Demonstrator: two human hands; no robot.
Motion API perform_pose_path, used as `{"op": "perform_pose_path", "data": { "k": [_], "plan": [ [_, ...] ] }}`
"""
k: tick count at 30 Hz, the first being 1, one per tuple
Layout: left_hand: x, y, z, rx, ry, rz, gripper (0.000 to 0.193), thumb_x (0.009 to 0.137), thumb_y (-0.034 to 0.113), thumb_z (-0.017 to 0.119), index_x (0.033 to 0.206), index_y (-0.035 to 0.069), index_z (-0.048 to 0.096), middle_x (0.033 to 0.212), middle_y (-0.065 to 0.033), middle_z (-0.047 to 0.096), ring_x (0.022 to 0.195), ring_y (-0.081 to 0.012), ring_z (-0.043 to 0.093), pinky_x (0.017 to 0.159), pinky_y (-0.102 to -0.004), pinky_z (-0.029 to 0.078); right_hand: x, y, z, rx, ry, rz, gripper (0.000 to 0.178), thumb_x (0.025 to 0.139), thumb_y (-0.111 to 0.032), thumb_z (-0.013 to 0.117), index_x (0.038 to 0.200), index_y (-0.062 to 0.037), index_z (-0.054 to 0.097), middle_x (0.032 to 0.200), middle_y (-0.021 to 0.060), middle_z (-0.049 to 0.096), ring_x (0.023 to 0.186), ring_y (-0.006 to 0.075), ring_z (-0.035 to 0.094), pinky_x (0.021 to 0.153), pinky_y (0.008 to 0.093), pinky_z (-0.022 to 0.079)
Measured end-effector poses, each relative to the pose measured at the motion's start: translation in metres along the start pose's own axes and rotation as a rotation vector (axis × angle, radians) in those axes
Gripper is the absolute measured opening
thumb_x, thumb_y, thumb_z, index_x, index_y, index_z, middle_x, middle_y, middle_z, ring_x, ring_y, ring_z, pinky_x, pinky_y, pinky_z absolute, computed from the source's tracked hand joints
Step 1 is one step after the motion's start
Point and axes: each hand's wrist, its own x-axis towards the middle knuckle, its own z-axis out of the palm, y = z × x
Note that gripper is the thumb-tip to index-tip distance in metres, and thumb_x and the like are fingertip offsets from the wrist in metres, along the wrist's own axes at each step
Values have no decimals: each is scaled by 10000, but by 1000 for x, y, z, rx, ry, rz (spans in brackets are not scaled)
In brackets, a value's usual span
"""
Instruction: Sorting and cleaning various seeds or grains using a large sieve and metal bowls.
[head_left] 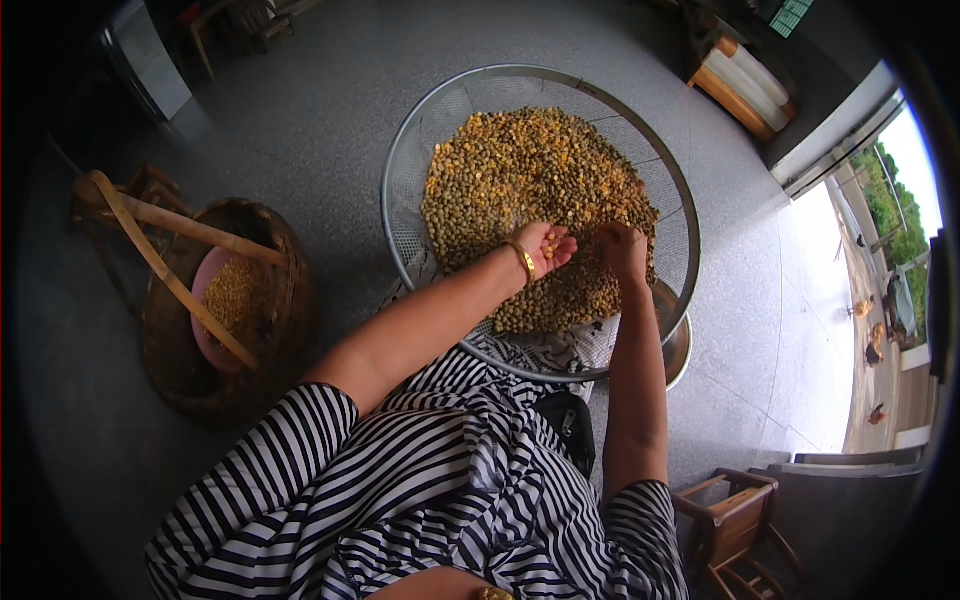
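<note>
A large round wire-mesh sieve (pixel 410 130) rests over my lap, holding a wide heap of small greenish-brown and yellow bean-like seeds (pixel 520 170). My left hand (pixel 545 248), with a gold bangle at the wrist, is turned palm up just above the heap. Several yellow seeds (pixel 551 246) lie in its cupped palm. To its right, my right hand (pixel 624 250) points down into the seeds with its fingers pinched together. Whatever is between those fingertips is hidden.
A woven basket (pixel 165 345) with a bamboo handle stands on the floor at left; inside it a pink basin (pixel 208 270) holds yellow seeds. Under the sieve's right rim a metal basin (pixel 678 355) shows. A small wooden chair (pixel 735 520) is at lower right, beside an open doorway.
</note>
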Motion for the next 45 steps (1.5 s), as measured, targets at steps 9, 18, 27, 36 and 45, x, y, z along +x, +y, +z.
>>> {"op": "perform_pose_path", "data": {
  "k": [9,18,27,36,45],
  "plan": [
    [-1,-1,2,-41,12,7,263,845,212,337,860,3,496,840,-130,552,789,-238,550,705,-350,461,1,-32,-13,812,-432,258,177,776,-80,504,928,-10,559,671,19,535,546,83,489,473,207,393],
    [4,1,-1,-110,-13,11,263,845,211,346,858,-3,498,820,-126,547,776,-230,546,685,-335,463,-1,-4,11,83,-200,-51,166,653,-112,560,805,-51,589,692,109,592,637,228,582,577,312,452],
    [2,0,1,-86,-7,13,244,842,205,352,836,18,510,795,-115,562,743,-217,562,631,-319,477,4,-14,-2,98,30,-25,124,722,-141,559,751,-23,582,641,59,576,573,122,544,518,251,428],
    [5,-2,6,-53,2,11,253,833,202,352,826,5,511,783,-130,558,749,-232,557,647,-335,472,-2,-7,-10,51,-215,198,180,676,-152,583,815,-37,583,656,71,563,584,159,553,524,292,438],
    [4,-1,7,-20,4,10,286,832,247,339,862,27,519,819,-110,567,775,-240,549,690,-360,435,-7,-18,4,-416,-199,53,175,645,-220,587,712,-62,553,719,117,575,706,282,557,606,370,437]
  ]
}}
